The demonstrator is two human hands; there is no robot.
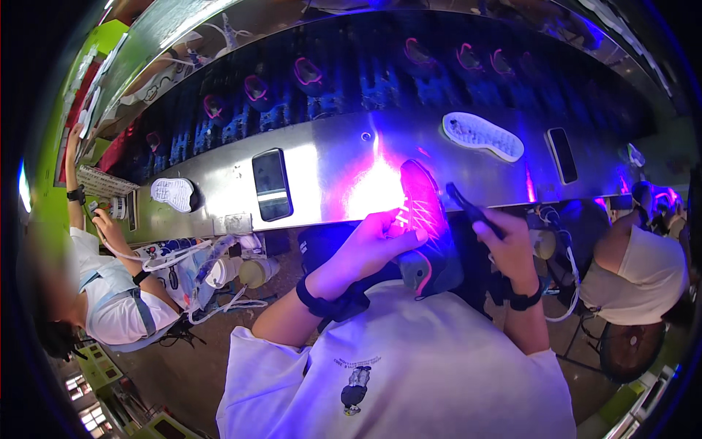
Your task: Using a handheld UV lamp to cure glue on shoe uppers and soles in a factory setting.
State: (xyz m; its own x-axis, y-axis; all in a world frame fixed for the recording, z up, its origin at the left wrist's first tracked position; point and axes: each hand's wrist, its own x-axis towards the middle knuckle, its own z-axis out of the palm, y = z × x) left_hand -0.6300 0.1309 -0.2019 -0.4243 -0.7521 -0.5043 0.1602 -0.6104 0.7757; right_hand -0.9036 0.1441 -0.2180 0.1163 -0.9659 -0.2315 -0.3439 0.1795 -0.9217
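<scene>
My left hand (376, 243) is closed on a dark shoe upper (437, 272) with pale laces and a pink edge at the heel. Its toe points away from me, over the edge of the metal bench, and violet light tints it red and pink. To the right of the shoe, my right hand (510, 247) grips a slim black brush-like tool (468, 206). The tool's head is close to the side of the upper; whether they touch I cannot tell. A white shoe sole (482, 137) lies on the bench beyond my right hand.
A phone (272, 184) and another white sole (173, 194) rest on the metal bench (329, 146) at left, a second phone (562, 155) at right. Behind runs a dark conveyor (351, 88) carrying several shoe uppers. Co-workers sit on both sides; white cords and cups hang near the left one.
</scene>
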